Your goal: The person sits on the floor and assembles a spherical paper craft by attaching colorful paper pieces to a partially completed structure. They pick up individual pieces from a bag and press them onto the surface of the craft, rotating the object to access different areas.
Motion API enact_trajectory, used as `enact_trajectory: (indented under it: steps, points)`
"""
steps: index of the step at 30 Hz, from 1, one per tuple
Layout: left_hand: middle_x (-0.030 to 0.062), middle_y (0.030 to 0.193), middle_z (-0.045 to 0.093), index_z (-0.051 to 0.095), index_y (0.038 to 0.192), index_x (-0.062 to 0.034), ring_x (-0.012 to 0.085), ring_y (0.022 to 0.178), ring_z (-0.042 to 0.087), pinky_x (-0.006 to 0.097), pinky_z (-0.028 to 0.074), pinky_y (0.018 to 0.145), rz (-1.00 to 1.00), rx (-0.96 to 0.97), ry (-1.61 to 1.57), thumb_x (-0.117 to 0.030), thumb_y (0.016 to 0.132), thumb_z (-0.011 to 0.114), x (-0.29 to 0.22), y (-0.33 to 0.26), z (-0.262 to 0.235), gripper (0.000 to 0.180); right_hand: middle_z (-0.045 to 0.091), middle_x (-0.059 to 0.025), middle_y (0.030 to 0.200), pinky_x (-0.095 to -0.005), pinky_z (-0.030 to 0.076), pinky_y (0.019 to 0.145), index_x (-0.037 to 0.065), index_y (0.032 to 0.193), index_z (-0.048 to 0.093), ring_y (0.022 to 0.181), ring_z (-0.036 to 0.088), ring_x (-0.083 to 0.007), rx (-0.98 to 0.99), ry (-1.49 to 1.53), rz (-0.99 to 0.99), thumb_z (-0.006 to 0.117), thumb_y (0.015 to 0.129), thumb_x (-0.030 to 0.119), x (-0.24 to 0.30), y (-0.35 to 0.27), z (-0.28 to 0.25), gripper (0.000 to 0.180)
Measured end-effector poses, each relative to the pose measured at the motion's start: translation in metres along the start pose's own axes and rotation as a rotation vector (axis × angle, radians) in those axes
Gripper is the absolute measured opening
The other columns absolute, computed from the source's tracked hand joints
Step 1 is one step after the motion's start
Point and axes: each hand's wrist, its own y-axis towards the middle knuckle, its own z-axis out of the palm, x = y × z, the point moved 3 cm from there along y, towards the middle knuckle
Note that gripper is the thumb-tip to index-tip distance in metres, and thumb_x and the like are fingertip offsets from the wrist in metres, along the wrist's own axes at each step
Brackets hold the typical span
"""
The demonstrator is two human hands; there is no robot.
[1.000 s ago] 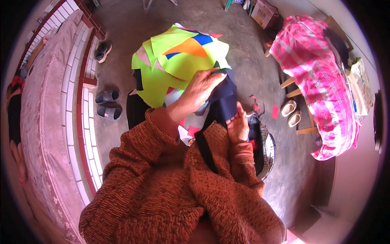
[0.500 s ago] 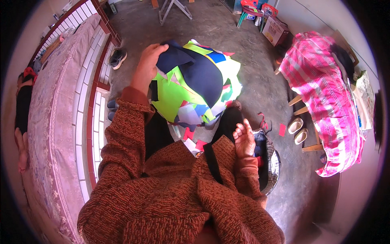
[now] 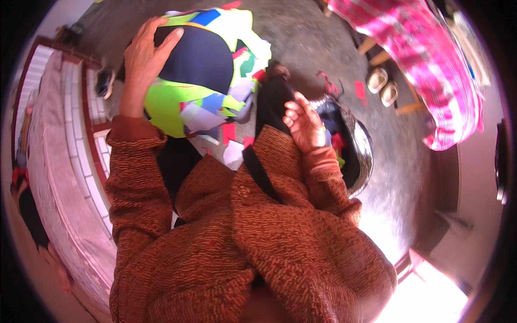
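A heap of cut fabric pieces in lime green, white, grey and blue (image 3: 167,105) lies on the floor in front of my knees. A large dark navy piece (image 3: 202,59) rests flat on top. My left hand (image 3: 146,59) lies at that piece's left edge, thumb spread away from the fingers. By my right thigh, my right hand (image 3: 307,126) is turned palm up, its fingers loosely curled, and nothing shows in it. A dark strap-like strip (image 3: 261,175) lies across my lap. Small red scraps (image 3: 229,132) and a white scrap (image 3: 233,153) lie between my legs.
An open checked bag (image 3: 360,148) with dark and red cloth inside stands right of my leg. Beyond it are a red scrap (image 3: 360,90), pale slippers (image 3: 377,79) and a pink checked cloth (image 3: 425,70). A bed (image 3: 51,177) stands at left, a dark shoe (image 3: 105,83) near it.
My left hand has gone from holding up the navy piece's folded corner to lying on it, the piece now flatter. The view has shifted; my right hand stays near my thigh.
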Motion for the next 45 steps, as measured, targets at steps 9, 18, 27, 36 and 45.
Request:
enact_trajectory:
  steps: [9,18,27,36,45]
  points:
    - [0.0143,0.126,0.052,0.052,0.124,-0.0085,0.0311,0.117,0.049,0.036,0.036,0.098,0.006,0.164,0.029,-0.034,0.086,0.060,-0.002,-0.007,0.028,0.047,0.063,-0.0104,0.087,-0.0308,0.050,0.071,0.002,0.113,0.058,0.077,0.061,-0.0200,-0.971,-0.483,-0.137,0.057,0.089,0.025,0.096,-0.136,-0.173,0.033]
    - [0.0197,0.127,0.050,0.048,0.128,-0.0030,0.0297,0.115,0.050,0.035,0.036,0.098,-0.042,0.243,-0.053,-0.023,0.091,0.053,-0.013,-0.003,0.033,0.042,0.065,-0.0052,0.069,-0.0276,0.047,0.051,0.016,0.104,0.067,0.057,0.061,-0.0111,-0.965,-1.506,0.485,0.061,0.084,0.025,0.008,-0.247,-0.297,0.023]
    - [0.0166,0.134,0.046,0.044,0.133,-0.0012,0.0269,0.122,0.045,0.034,0.033,0.102,-0.110,0.229,-0.153,-0.020,0.093,0.050,0.001,-0.009,0.038,0.045,0.068,-0.0116,0.093,-0.0335,0.049,0.079,0.013,0.106,0.066,0.091,0.064,-0.0211,-0.894,-1.239,0.528,0.072,0.073,0.032,0.003,-0.230,-0.351,0.039]
    - [0.0148,0.135,0.044,0.039,0.136,0.0001,0.0254,0.123,0.044,0.034,0.032,0.103,-0.162,0.237,-0.195,-0.018,0.094,0.045,0.008,-0.013,0.043,0.046,0.054,-0.0147,0.123,-0.0403,0.037,0.100,0.013,0.122,0.055,0.116,0.048,-0.0346,-1.108,-1.692,0.626,0.075,0.061,0.046,0.058,-0.156,-0.343,0.072]
    - [0.0125,0.136,0.044,0.039,0.136,-0.0001,0.0239,0.121,0.045,0.033,0.035,0.101,-0.225,0.190,-0.120,-0.025,0.095,0.041,0.005,-0.016,0.039,0.048,0.050,-0.0200,0.124,-0.0437,0.042,0.094,0.001,0.129,0.043,0.113,0.049,-0.0341,-1.430,-1.248,0.196,0.083,0.052,0.050,0.007,-0.177,-0.450,0.100]
